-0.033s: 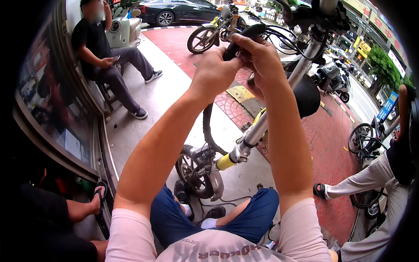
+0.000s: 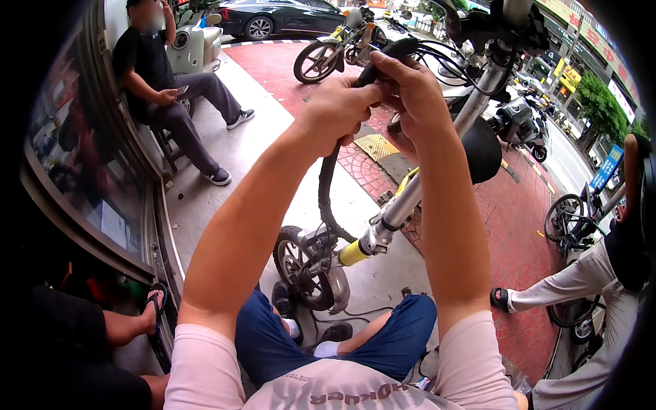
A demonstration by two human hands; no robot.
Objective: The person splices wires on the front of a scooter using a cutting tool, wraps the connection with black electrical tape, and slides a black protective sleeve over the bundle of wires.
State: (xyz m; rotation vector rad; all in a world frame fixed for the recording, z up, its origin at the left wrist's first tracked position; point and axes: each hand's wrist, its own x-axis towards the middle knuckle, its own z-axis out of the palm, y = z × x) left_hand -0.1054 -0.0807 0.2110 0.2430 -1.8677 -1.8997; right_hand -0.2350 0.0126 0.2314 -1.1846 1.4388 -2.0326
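Note:
A thick black wrapped cable (image 2: 327, 188) rises from beside the small front wheel (image 2: 301, 270) of a scooter. It runs up into my hands, and above them it bends over toward the handlebar (image 2: 506, 41). My left hand (image 2: 336, 108) is closed around the cable, fingers curled under. Close against it, my right hand (image 2: 414, 92) grips the bundle too, thumb laid along its upper side. The spot where the fingertips meet is partly hidden. A silver stem (image 2: 471, 109) slants up just right of my right hand.
On the left a seated person (image 2: 154, 89) holds a phone beside a glass door (image 2: 89, 157). Another person's leg (image 2: 567, 280) and a bicycle (image 2: 567, 215) are at right. A motorcycle (image 2: 328, 51) and a black car (image 2: 273, 19) stand ahead. Thin cables lie near my feet.
My left hand has turned and shifted slightly down and left along the cable, its lower fingers now showing. The right hand has moved only a little.

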